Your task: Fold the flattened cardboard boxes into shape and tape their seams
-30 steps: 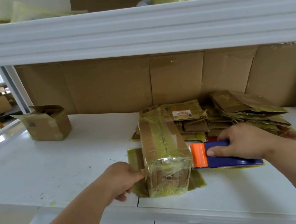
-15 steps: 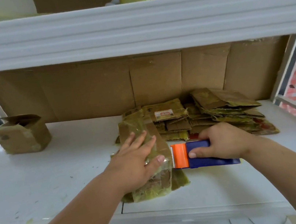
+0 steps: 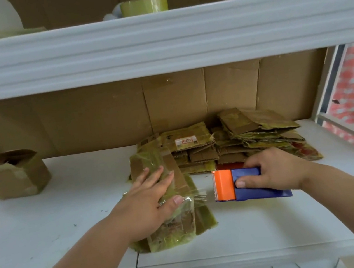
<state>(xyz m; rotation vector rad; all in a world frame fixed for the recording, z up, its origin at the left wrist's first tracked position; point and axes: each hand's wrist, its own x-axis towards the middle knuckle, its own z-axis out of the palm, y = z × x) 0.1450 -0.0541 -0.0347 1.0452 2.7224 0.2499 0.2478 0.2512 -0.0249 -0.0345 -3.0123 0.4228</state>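
A small folded cardboard box (image 3: 180,223), wrapped in yellowish tape, lies on the white shelf (image 3: 46,222) in front of me. My left hand (image 3: 149,200) presses flat on top of it with straight fingers. A loose end of clear tape (image 3: 198,196) sticks out from the box's right side. My right hand (image 3: 275,168) grips a blue and orange tape dispenser (image 3: 248,186), held just right of the box with a gap between them. A pile of flattened boxes (image 3: 230,144) lies behind.
An assembled open box (image 3: 17,178) stands at the left of the shelf. Cardboard sheets (image 3: 99,115) line the back wall. The upper shelf beam (image 3: 157,42) crosses overhead, with a tape roll (image 3: 143,5) on it. A metal upright (image 3: 329,81) stands at right.
My left hand moved from the box's left side onto its top and presses it. The dispenser has drawn away to the right, leaving a loose tape end.
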